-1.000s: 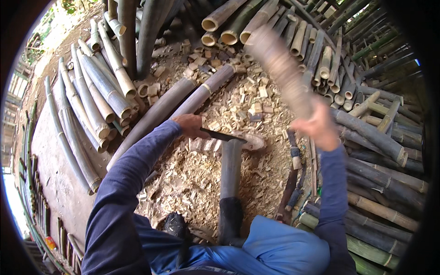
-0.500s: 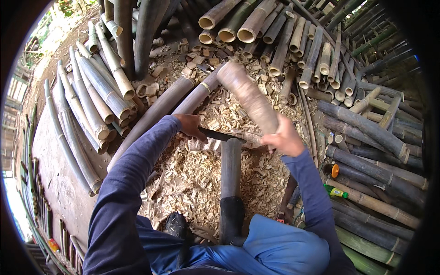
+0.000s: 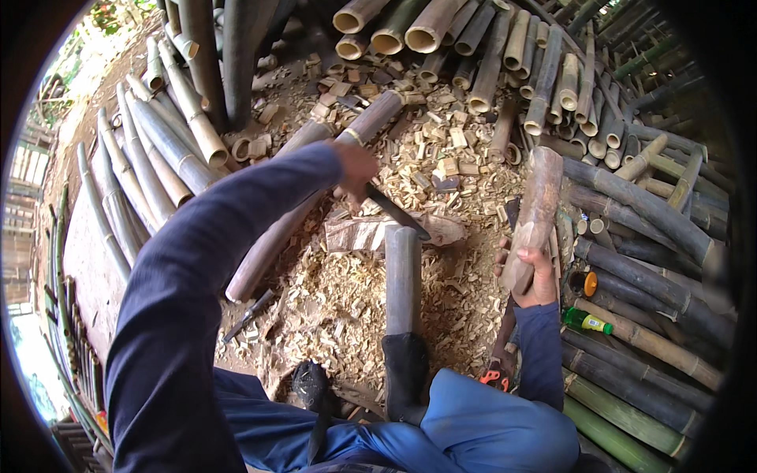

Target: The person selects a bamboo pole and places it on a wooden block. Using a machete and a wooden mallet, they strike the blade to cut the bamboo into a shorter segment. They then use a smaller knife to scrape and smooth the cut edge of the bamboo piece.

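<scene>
My left hand (image 3: 356,169) is closed round the handle of a dark-bladed knife (image 3: 394,211). The blade slants down to the right, its tip over the far end of a grey bamboo length (image 3: 404,284); whether it touches cannot be told. That far end lies against a rough wooden block (image 3: 355,235), and the near end meets my black boot (image 3: 402,366). Well to the right, my right hand (image 3: 538,276) grips a thick wooden club (image 3: 538,197) near its lower end, the heavy part pointing up and away from the knife.
Wood chips (image 3: 339,299) cover the ground. A second knife (image 3: 248,315) lies at the left, and an orange-handled tool (image 3: 495,377) by my right knee. Bamboo poles (image 3: 177,150) are stacked left, more bamboo (image 3: 631,268) right, beside a green bottle (image 3: 586,320).
My right hand has swung the club rightward, away from the knife, and it now stands more upright. My left hand has moved up and right, turning the blade to a steeper slant.
</scene>
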The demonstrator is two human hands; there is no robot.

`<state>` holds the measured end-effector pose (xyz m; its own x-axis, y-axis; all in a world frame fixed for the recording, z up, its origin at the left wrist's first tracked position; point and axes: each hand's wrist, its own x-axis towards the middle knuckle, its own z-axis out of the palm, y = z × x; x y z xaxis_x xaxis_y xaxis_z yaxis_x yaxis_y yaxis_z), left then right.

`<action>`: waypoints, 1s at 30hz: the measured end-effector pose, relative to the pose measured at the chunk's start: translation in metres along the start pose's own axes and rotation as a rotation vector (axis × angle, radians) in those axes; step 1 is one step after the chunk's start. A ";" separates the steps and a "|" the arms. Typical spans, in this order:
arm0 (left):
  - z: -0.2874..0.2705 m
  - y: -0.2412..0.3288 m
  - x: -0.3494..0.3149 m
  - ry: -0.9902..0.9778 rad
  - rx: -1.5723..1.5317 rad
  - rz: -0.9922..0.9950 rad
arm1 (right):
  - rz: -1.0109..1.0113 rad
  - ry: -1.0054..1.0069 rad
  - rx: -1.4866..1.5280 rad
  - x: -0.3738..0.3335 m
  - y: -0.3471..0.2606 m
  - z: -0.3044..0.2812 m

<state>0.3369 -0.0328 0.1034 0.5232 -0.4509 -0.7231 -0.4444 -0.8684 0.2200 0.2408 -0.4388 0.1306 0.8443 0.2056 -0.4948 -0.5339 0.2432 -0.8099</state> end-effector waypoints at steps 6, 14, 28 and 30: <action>-0.023 0.072 -0.034 0.482 0.384 -0.085 | -0.108 0.102 -0.188 -0.026 0.000 -0.002; 0.142 0.109 -0.082 0.879 -0.289 -0.260 | -0.274 0.129 -0.253 -0.044 0.015 0.001; 0.199 0.110 -0.086 0.812 -0.351 -0.294 | 0.055 -0.025 -0.509 -0.035 0.052 0.003; 0.199 0.110 -0.086 0.788 -0.344 -0.301 | 0.084 -0.043 -0.513 -0.034 0.050 -0.002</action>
<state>0.0983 -0.0482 0.0598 0.9835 -0.0962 -0.1530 -0.0334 -0.9288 0.3691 0.1852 -0.4351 0.1061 0.7913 0.2455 -0.5600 -0.4994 -0.2691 -0.8235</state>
